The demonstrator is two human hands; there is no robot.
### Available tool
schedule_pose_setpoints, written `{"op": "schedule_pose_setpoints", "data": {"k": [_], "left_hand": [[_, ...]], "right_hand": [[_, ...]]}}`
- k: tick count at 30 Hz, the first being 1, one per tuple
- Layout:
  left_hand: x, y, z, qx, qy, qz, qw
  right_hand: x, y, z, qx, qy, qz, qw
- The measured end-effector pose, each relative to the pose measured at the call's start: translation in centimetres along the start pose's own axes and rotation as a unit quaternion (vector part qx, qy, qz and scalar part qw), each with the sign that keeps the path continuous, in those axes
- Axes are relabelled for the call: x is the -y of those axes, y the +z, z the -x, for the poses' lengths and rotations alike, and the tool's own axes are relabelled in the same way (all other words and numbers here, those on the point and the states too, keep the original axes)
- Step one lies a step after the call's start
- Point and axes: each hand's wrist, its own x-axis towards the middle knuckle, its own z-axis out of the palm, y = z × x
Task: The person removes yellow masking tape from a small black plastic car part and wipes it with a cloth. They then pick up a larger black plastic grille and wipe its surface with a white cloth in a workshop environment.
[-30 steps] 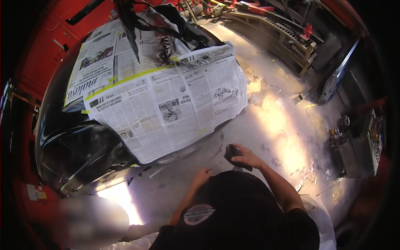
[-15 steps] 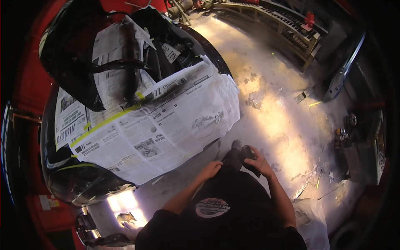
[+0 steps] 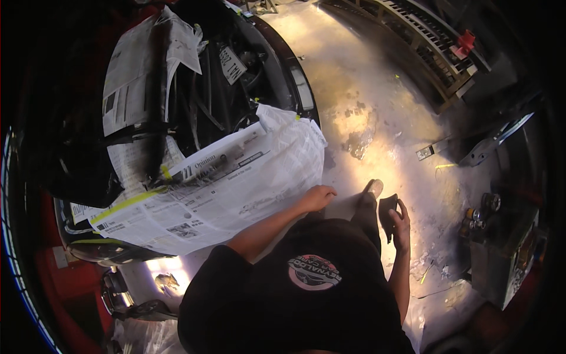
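Observation:
In my right hand (image 3: 401,223), fingers wrapped round its edge, is a flat, dark piece (image 3: 387,217) with a slightly curved outline; its kind I cannot make out. My left hand (image 3: 317,199) is closed in front of me, near the papered side of the car; whatever its curled fingers may hold is hidden. Newspaper sheets (image 3: 206,197), stuck down with yellow masking tape (image 3: 131,205), cover the side of the black car (image 3: 276,56). A raised dark panel (image 3: 76,147), partly papered, stands over the car's open compartment, where a licence plate (image 3: 232,65) shows.
A long wooden rack (image 3: 439,88) with a red object (image 3: 464,44) on it stands at the far right. Several small cans (image 3: 473,217) sit by a grey metal box (image 3: 508,259) on the right. My shoe (image 3: 375,187) is on the stained concrete floor (image 3: 354,127).
My view has turned and the car has shifted left in it. My left hand has swung forward, away from my body. The dark piece in my right hand has moved out to the right.

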Motion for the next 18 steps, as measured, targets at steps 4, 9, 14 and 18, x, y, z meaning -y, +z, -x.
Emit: {"op": "schedule_pose_setpoints", "data": {"k": [4,9,14,18], "left_hand": [[-1.7,1.3,-5.4,-0.039,-0.027,0.020,0.999],[-6.7,4.0,-10.9,-0.088,-0.065,0.051,0.993],[-10.2,5.2,-13.6,-0.131,-0.068,0.107,0.983],[-10.2,4.9,-13.3,-0.188,-0.144,0.123,0.964]], "right_hand": [[3.6,-3.3,-7.6,0.068,0.009,0.034,0.997],[14.7,-4.9,-15.6,0.165,-0.004,0.100,0.981],[22.0,-5.7,-23.8,0.234,-0.034,0.170,0.957],[25.1,-3.4,-28.2,0.262,-0.038,0.158,0.951]]}}
